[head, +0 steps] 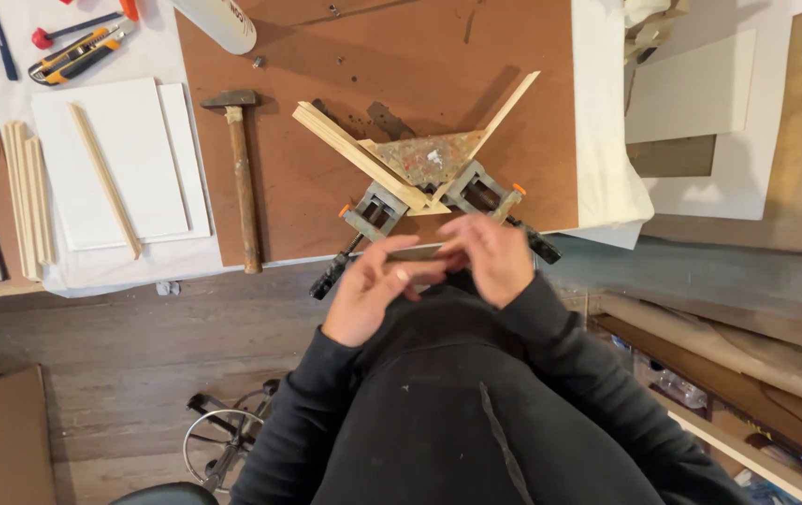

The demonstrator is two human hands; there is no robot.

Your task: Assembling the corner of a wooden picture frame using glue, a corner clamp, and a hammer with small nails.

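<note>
Corner clamp [429, 192]: sitting at the table [391, 84] edge, gripping two wooden strips [354, 150] in a V.
Direction: lying at 12 o'clock, just beyond both hands.
Left hand [373, 290]: fingers loosely curling, blurred.
Right hand [490, 257]: nearer the clamp, fingertips meeting the left's; contents unclear.

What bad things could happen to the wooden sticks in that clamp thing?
The corner clamp sits at the board's near edge with its handles overhanging; a bump from the hands, left hand and right hand, might shift the two wooden strips. The hammer also reaches the edge and could be knocked off.
</note>
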